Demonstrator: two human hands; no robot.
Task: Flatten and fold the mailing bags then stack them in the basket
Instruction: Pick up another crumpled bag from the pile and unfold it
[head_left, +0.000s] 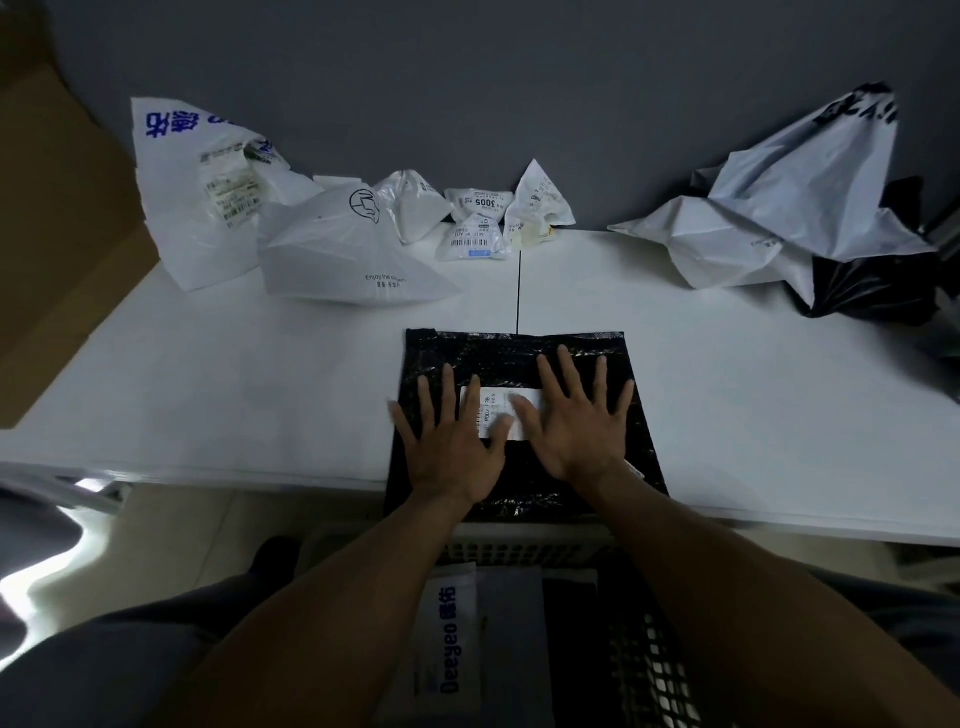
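A black mailing bag (498, 353) with a white shipping label (501, 408) lies flat at the near edge of the white table (208, 374), its near end hanging over the edge. My left hand (449, 439) and my right hand (576, 421) press down on it side by side, palms flat and fingers spread. Below the table edge, on my lap, sits a latticed basket (524, 551) holding folded bags, among them a white one with blue lettering (449, 639).
Crumpled white bags (332, 244) lie along the back left, several small labelled pouches (480, 223) at back centre, and a large white bag over a black one (779, 218) at back right. A cardboard box (47, 234) stands at the left. A grey wall backs the table.
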